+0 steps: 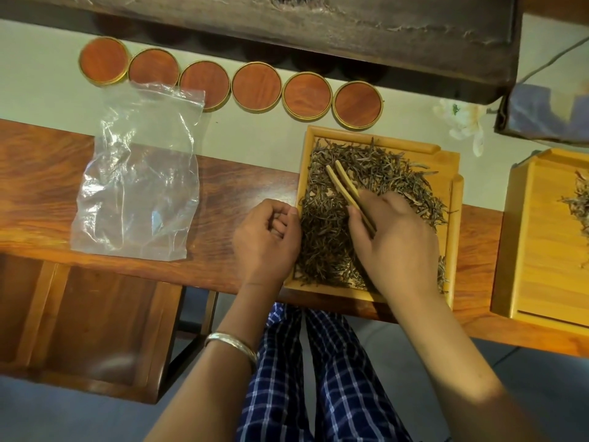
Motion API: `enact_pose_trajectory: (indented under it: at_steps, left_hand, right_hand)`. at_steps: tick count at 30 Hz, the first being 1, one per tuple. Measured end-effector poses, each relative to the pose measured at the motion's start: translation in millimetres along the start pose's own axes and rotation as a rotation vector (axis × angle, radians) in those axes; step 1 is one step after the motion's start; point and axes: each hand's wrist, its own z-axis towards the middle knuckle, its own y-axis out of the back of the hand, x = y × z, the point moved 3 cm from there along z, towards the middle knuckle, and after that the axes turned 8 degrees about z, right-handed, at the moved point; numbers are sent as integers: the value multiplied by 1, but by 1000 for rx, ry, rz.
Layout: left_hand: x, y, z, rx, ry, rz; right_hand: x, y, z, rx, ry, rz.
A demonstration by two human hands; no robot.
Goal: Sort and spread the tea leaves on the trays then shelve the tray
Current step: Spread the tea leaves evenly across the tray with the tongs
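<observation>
A light wooden tray [455,199] lies on the table in front of me, covered with dark dry tea leaves [376,167]. My right hand [395,240] hovers over the leaves and grips bamboo tongs [345,189], whose tips point up and left into the pile. My left hand [266,237] rests at the tray's left edge with its fingers curled; whether it touches the rim or holds anything is unclear. A second wooden tray [541,237] at the right holds a small heap of tea leaves [578,202].
An empty clear plastic bag [140,173] lies to the left on the reddish wooden table [229,186]. Several round orange-lidded tins [256,86] stand in a row behind. A dark wooden slab [318,27] spans the back. My legs in checked trousers are below.
</observation>
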Motion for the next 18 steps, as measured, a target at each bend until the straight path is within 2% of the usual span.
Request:
enact_pose_trajectory:
  at_steps: [5, 8, 13, 18]
  left_hand:
    - [-2, 1, 0, 2, -3, 29]
    - [-2, 1, 0, -1, 4, 41]
    - [0, 0, 1, -13, 7, 48]
    - [-1, 0, 1, -19, 14, 36]
  right_hand:
    - [7, 5, -31, 33, 75, -30]
    - [2, 1, -43, 74, 52, -52]
    - [-8, 6, -39, 4, 13, -31]
    - [-2, 5, -45, 26, 98, -30]
